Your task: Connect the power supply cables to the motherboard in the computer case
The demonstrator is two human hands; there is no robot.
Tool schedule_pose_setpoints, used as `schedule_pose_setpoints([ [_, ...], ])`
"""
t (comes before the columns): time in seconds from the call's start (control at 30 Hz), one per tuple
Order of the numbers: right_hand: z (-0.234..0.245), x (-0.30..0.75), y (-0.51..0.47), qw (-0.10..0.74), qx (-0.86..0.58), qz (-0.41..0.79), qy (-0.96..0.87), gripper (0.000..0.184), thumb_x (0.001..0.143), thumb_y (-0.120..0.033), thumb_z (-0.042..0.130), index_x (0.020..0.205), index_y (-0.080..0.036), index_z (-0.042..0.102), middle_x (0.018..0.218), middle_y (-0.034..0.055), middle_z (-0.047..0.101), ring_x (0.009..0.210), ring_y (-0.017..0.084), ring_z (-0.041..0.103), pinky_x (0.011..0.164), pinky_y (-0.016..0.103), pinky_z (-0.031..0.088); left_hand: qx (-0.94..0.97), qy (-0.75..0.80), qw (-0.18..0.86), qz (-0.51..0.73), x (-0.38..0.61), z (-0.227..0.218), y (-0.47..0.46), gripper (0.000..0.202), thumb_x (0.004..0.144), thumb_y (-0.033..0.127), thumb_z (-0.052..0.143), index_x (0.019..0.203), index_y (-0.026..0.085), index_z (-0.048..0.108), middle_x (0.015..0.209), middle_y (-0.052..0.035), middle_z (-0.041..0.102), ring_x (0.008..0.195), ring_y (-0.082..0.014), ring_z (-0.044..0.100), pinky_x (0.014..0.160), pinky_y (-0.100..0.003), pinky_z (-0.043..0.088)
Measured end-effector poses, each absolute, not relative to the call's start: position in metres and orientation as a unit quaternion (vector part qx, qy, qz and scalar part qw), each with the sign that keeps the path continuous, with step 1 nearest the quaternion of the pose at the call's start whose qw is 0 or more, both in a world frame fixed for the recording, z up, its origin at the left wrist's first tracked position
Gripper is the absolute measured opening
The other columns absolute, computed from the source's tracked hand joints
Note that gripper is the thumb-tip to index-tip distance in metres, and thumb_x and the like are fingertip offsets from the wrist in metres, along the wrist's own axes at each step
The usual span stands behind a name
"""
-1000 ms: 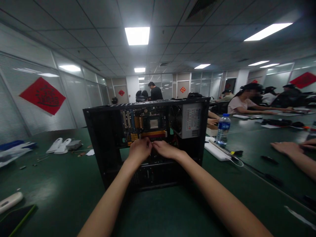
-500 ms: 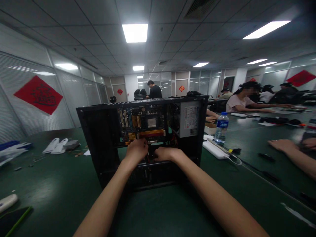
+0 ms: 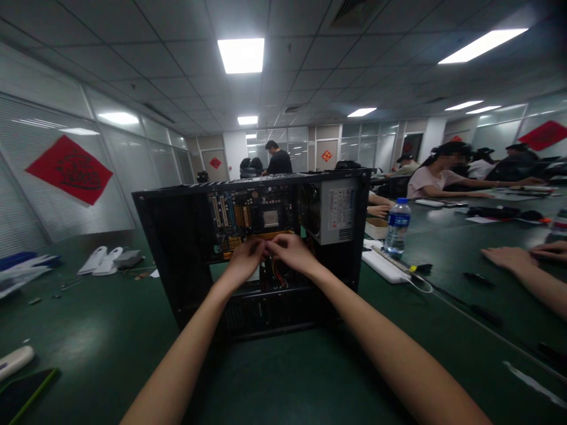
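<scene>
A black computer case (image 3: pixel 163 248) stands with its side open on the green table. Inside it are a motherboard (image 3: pixel 230 212) with a bare metallic processor square (image 3: pixel 271 218), and a silver power supply (image 3: pixel 339 212) at the upper right. My left hand (image 3: pixel 243 260) and my right hand (image 3: pixel 292 254) meet at the fingertips, in front of the motherboard's lower edge. Both are closed in a pinch; whatever lies between the fingers is too small to make out. Red and orange cables (image 3: pixel 279 274) hang just under my right hand, inside the case.
To the right stand a water bottle (image 3: pixel 398 227) and a white power strip (image 3: pixel 383 268) with a cable. Another person's hands (image 3: pixel 509 260) rest at the far right. White slippers (image 3: pixel 100 260) and a grey box (image 3: pixel 129 258) lie to the left.
My right hand has risen from the lower bay up to my left fingertips. My left hand has shifted slightly. More of the red and orange cables shows now.
</scene>
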State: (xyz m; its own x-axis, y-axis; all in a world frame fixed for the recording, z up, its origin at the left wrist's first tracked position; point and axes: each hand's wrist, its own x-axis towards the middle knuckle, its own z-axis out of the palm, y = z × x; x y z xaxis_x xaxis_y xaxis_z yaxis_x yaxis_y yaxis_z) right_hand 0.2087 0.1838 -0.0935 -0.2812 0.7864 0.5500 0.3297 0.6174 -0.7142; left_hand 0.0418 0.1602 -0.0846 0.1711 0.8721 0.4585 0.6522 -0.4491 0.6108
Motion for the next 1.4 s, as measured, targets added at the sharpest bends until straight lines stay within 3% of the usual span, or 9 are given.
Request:
schedule_pose_setpoints([
  [0.17, -0.086, 0.211, 0.182, 0.565, -0.268, 0.416, -0.660, 0.042, 0.078, -0.057, 0.067, 0.081, -0.015, 0.069, 0.082, 0.0051, 0.071, 0.079, 0.018, 0.067, 0.069, 0.029, 0.055, 0.764, 0.437, 0.217, 0.422, 0.043, -0.065, 0.143, 0.043, 0.096, 0.045, 0.045, 0.120, 0.013, 0.063, 0.112, -0.0128, 0.073, 0.087, -0.0207, 0.071, 0.082, -0.034, 0.056],
  [0.3, -0.079, 0.214, 0.179, 0.612, -0.209, 0.490, -0.584, 0.049, 0.068, -0.064, 0.074, 0.073, -0.016, 0.064, 0.083, 0.0052, 0.069, 0.082, 0.020, 0.068, 0.066, 0.028, 0.056, 0.840, 0.407, 0.172, 0.314, 0.038, -0.036, 0.112, 0.047, 0.095, 0.051, 0.048, 0.122, 0.016, 0.065, 0.125, -0.0111, 0.070, 0.110, -0.0253, 0.066, 0.099, -0.038, 0.050],
  [0.37, -0.077, 0.214, 0.178, 0.624, -0.186, 0.511, -0.560, 0.049, 0.067, -0.063, 0.076, 0.069, -0.016, 0.061, 0.084, 0.0043, 0.068, 0.084, 0.020, 0.069, 0.066, 0.027, 0.055, 0.860, 0.412, 0.161, 0.255, 0.033, -0.022, 0.096, 0.048, 0.094, 0.053, 0.050, 0.122, 0.017, 0.066, 0.124, -0.0098, 0.070, 0.111, -0.0250, 0.065, 0.098, -0.036, 0.049],
  [0.57, -0.075, 0.215, 0.175, 0.621, -0.154, 0.542, -0.545, 0.046, 0.070, -0.060, 0.076, 0.070, -0.017, 0.059, 0.085, 0.0029, 0.068, 0.088, 0.020, 0.070, 0.069, 0.027, 0.054, 0.859, 0.482, 0.133, 0.112, 0.019, 0.002, 0.064, 0.054, 0.081, 0.057, 0.066, 0.120, 0.020, 0.070, 0.099, -0.0053, 0.075, 0.085, -0.0222, 0.069, 0.074, -0.028, 0.050],
  [0.77, -0.076, 0.214, 0.174, 0.603, -0.179, 0.507, -0.589, 0.046, 0.074, -0.062, 0.071, 0.073, -0.018, 0.059, 0.085, 0.0040, 0.068, 0.087, 0.021, 0.068, 0.069, 0.031, 0.054, 0.861, 0.485, 0.149, 0.029, 0.018, 0.011, 0.042, 0.027, 0.085, 0.035, 0.063, 0.106, 0.023, 0.075, 0.090, -0.0016, 0.074, 0.076, -0.0176, 0.068, 0.065, -0.023, 0.047],
  [0.93, -0.067, 0.211, 0.158, 0.436, -0.271, 0.372, -0.774, 0.049, 0.091, -0.061, 0.053, 0.077, -0.015, 0.065, 0.077, 0.0051, 0.068, 0.071, 0.016, 0.062, 0.064, 0.027, 0.048, 0.885, 0.448, 0.114, 0.056, 0.029, 0.018, 0.025, 0.021, 0.092, 0.031, 0.058, 0.097, 0.023, 0.077, 0.086, -0.0013, 0.074, 0.077, -0.0152, 0.067, 0.067, -0.022, 0.046],
  [1.13, -0.025, 0.230, 0.102, 0.228, -0.212, 0.323, -0.894, 0.058, 0.101, -0.058, 0.036, 0.086, -0.013, 0.069, 0.083, 0.0046, 0.070, 0.071, 0.013, 0.060, 0.067, 0.025, 0.044, 0.891, 0.426, 0.090, 0.132, 0.031, 0.026, 0.012, 0.022, 0.093, 0.037, 0.060, 0.088, 0.020, 0.073, 0.074, 0.0021, 0.069, 0.062, -0.0090, 0.060, 0.058, -0.018, 0.041],
  [1.27, -0.001, 0.248, 0.070, 0.099, -0.205, 0.275, -0.934, 0.057, 0.098, -0.061, 0.042, 0.080, -0.013, 0.065, 0.068, -0.0003, 0.058, 0.059, 0.010, 0.047, 0.055, 0.023, 0.034, 0.876, 0.443, 0.078, 0.174, 0.030, 0.029, 0.010, 0.025, 0.093, 0.039, 0.060, 0.085, 0.019, 0.072, 0.073, 0.0020, 0.070, 0.062, -0.0092, 0.061, 0.056, -0.018, 0.041],
  [1.4, 0.008, 0.258, 0.055, 0.115, -0.266, 0.256, -0.922, 0.052, 0.092, -0.061, 0.054, 0.081, -0.012, 0.065, 0.065, -0.0009, 0.059, 0.055, 0.009, 0.046, 0.051, 0.022, 0.030, 0.882, 0.416, 0.100, 0.198, 0.030, 0.029, 0.012, 0.024, 0.092, 0.042, 0.061, 0.101, 0.022, 0.072, 0.091, 0.0001, 0.074, 0.079, -0.0138, 0.068, 0.070, -0.021, 0.051],
])
